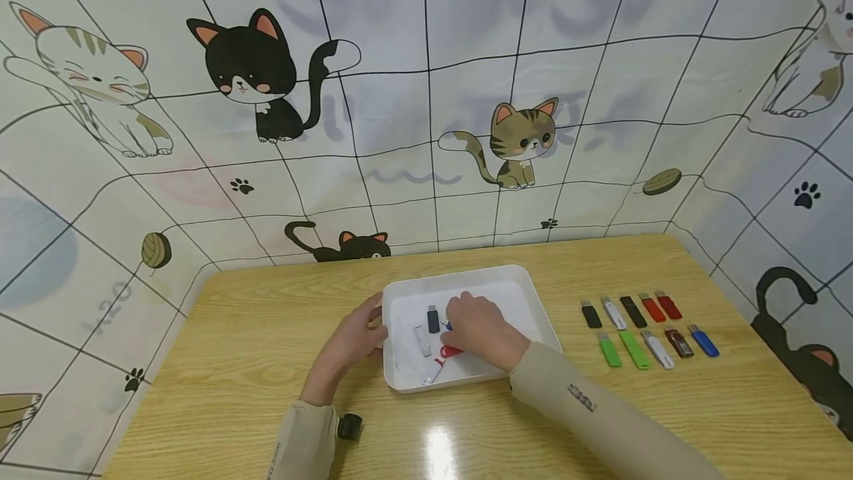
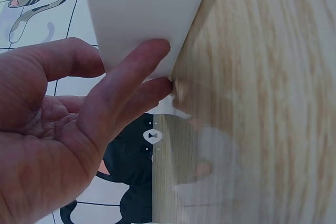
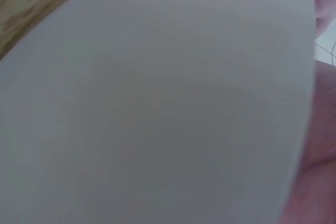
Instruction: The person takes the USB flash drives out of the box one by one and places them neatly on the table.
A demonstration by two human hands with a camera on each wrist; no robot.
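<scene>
A white tray (image 1: 533, 310) stands on the wooden table, holding several USB sticks. Among them are a black USB stick (image 1: 434, 320), a whitish one (image 1: 423, 341), a red-and-white one (image 1: 436, 370) and a red piece (image 1: 450, 351). My left hand (image 1: 353, 335) holds the tray's left side; in the left wrist view its fingers (image 2: 152, 56) lie against the outer wall and its thumb meets the rim. Inside the tray, my right hand (image 1: 481, 328) reaches down with its fingertips hidden, beside the red piece and a bit of blue (image 1: 448, 325). I cannot tell whether it pinches anything.
Two rows of USB sticks lie on the table (image 1: 566, 406) right of the tray, including a blue one (image 1: 703, 341), green ones such as the nearest (image 1: 633, 350), and a dark red one (image 1: 668, 305). A cat-print cloth (image 1: 400, 110) rises behind and at both sides.
</scene>
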